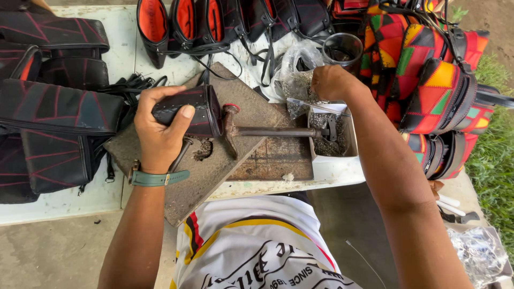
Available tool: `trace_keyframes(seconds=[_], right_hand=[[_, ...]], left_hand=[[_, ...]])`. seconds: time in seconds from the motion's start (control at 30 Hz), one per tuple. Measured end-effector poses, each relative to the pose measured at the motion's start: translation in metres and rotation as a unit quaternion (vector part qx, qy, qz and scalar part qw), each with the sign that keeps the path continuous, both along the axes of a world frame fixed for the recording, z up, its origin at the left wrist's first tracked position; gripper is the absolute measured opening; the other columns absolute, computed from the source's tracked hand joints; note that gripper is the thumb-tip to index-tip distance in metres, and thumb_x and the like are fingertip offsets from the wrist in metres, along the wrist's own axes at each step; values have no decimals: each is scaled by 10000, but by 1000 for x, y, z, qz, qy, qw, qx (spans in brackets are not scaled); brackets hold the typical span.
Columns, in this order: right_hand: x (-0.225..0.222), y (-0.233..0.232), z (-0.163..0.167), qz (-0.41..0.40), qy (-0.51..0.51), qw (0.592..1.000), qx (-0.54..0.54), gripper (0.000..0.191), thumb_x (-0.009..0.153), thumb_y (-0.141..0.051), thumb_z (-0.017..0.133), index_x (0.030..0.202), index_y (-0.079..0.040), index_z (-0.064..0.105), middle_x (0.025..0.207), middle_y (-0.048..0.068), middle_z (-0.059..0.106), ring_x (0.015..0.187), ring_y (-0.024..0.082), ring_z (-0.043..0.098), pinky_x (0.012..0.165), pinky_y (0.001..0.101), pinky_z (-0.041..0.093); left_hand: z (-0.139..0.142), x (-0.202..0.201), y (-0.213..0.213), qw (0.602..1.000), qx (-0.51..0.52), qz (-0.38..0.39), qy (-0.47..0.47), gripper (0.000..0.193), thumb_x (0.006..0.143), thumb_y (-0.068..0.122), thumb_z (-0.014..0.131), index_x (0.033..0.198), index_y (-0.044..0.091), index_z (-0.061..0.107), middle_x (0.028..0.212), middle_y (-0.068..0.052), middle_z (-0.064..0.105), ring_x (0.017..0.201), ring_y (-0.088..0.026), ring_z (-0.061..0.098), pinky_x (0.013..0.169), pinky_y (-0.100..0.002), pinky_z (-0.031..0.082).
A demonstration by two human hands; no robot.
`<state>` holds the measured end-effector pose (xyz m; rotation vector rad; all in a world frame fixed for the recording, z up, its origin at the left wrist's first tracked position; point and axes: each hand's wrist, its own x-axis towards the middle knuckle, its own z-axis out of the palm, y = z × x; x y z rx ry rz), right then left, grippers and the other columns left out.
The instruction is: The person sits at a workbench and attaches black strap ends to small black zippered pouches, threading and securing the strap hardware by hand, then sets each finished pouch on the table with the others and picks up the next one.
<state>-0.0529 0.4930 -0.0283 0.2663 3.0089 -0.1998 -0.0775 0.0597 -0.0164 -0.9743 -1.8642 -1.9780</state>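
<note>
Black pouch (187,111) clamped in left hand (160,128), held over grey board (214,171) beside hammer (267,131); right hand (332,81), fingers curled shut, contents hidden, at clear bag (297,72).

view: single head-worn camera, no second view for overlap
facing: steeply downward, over the wearer's chest and both forearms
distance: close, arm's reach to the white table (69,200)
coverage: tabletop filled across the frame, concrete floor seen at bottom, grass (495,155) caught at right edge
</note>
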Motion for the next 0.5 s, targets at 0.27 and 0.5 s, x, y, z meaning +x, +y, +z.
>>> trace_keyframes(seconds=[0.27, 0.5], right_hand=[[18, -31, 46, 29, 148, 980, -130, 168, 828, -66, 781, 975, 15, 782, 901, 182, 770, 765, 259, 733, 739, 365, 579], [21, -190, 10, 32, 187, 775, -603, 151, 845, 36, 784, 990, 15, 747, 907, 110, 774, 785, 143, 747, 738, 282, 655]], left_hand=[[3, 6, -1, 999, -29, 32, 19, 347, 954, 85, 759, 1264, 12, 622, 1231, -84, 658, 1095, -149, 641, 1006, -293, 522], [4, 19, -9, 997, -20, 54, 50, 374, 953, 109, 760, 1288, 23, 618, 1250, -85, 651, 1122, -177, 643, 1011, -315, 519]])
